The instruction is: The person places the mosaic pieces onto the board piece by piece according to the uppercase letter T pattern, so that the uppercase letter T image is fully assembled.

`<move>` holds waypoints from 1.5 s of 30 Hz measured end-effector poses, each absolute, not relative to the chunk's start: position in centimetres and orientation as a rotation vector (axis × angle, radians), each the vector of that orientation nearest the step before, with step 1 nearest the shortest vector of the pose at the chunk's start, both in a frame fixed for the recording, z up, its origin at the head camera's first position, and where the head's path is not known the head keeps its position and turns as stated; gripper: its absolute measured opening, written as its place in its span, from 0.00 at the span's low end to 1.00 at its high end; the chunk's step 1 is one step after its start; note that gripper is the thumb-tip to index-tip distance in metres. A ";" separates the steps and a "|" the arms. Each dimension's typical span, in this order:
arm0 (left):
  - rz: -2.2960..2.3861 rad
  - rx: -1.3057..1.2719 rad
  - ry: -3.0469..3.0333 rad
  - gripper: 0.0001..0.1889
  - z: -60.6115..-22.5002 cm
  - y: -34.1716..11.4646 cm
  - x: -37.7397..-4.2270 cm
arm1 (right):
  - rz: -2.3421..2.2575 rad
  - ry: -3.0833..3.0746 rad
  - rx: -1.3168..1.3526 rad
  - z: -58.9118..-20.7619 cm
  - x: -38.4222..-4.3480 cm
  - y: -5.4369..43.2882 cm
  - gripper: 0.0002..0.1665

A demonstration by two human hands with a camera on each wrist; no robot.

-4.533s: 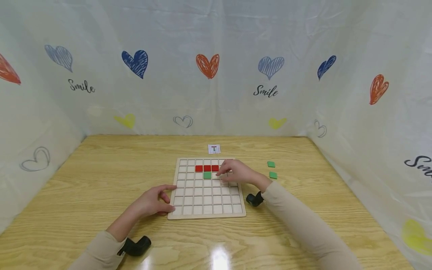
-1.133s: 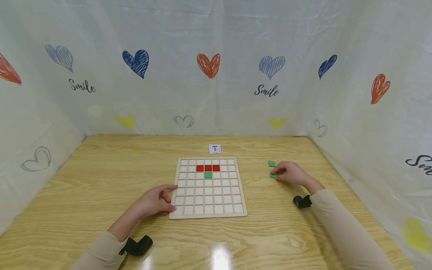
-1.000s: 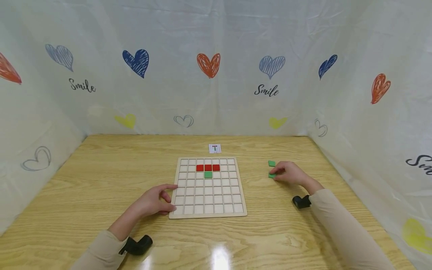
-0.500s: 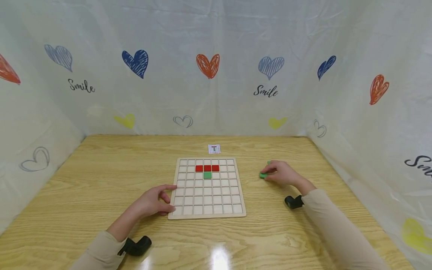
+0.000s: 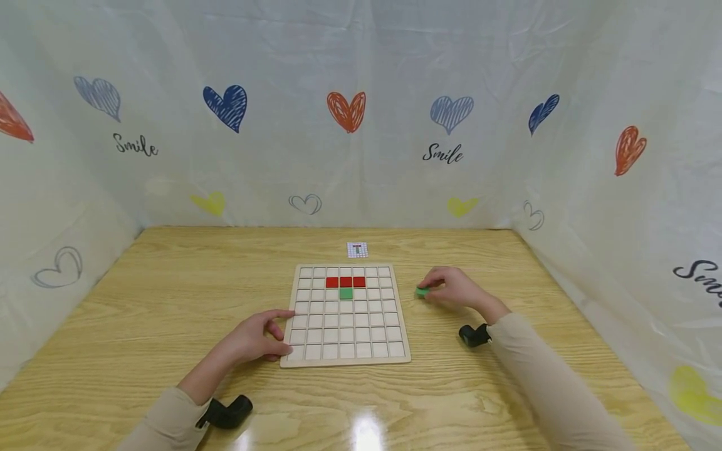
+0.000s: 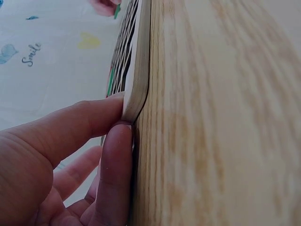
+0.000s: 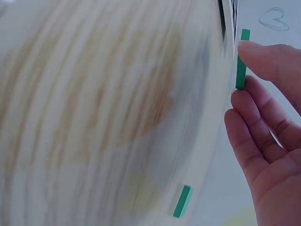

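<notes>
A pale wooden grid board point(image 5: 346, 338) lies on the table. Three red tiles point(image 5: 346, 282) form a row in its upper part, and a green tile point(image 5: 346, 293) sits directly below the middle one. My left hand point(image 5: 254, 337) pinches the board's left edge; the left wrist view shows the thumb point(image 6: 89, 117) on the rim and a finger point(image 6: 116, 165) against its underside. To the right of the board, my right hand point(image 5: 457, 288) holds another green tile point(image 7: 241, 61) between thumb and fingers, above the table. One more green tile point(image 7: 182, 201) lies on the table, hidden behind the hand in the head view.
Behind the board lies a small printed card point(image 5: 357, 250) with a T pattern on a grid. The wooden table point(image 5: 197, 269) ends at a pale curtain point(image 5: 383, 175) printed with hearts and words. Black wrist mounts point(image 5: 228, 413) sit on both forearms.
My right hand has gone from the board to the loose green tiles, picked one up, and carried it left toward the board. The left hand has stayed on the board's edge.
</notes>
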State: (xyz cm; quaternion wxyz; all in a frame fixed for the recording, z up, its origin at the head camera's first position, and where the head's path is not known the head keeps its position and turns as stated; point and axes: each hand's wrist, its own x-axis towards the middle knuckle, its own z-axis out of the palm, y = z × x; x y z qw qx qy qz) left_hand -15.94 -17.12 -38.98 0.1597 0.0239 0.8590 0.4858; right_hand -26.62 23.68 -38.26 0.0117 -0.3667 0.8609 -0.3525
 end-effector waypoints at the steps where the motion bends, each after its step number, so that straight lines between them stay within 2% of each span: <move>1: 1.389 0.067 2.454 0.35 -39.0 -17.1 -15.9 | -1.093 2.686 -1.131 -38.3 -26.7 23.4 0.08; 10: 1.411 0.076 2.435 0.35 -39.0 -17.4 -15.9 | -1.029 2.706 -0.963 -38.2 -27.0 21.4 0.08; 45: 1.428 0.104 2.415 0.35 -39.1 -17.4 -16.1 | -1.065 2.577 -1.067 -37.7 -27.1 15.7 0.09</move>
